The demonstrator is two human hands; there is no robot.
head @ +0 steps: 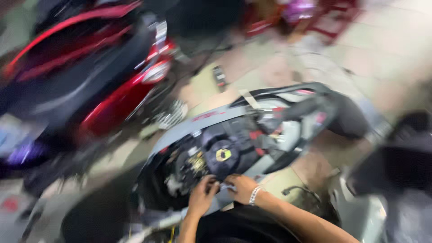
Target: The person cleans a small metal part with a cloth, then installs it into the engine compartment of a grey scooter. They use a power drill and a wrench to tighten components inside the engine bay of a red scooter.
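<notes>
The picture is blurred by motion. A grey scooter [216,119] with its body panels off stands below me, showing black wiring and a round part with a yellow patch [223,154]. My left hand [202,196] and my right hand [241,186] meet at the near edge of the open compartment, fingers curled on something small and dark that I cannot make out. A pale beaded bracelet [255,195] circles my right wrist.
A red scooter [121,85] stands to the left, close beside the grey one. A small dark object [219,76] lies on the tiled floor beyond. Red furniture [328,18] is at the far back. A dark bulky shape [400,157] sits at the right.
</notes>
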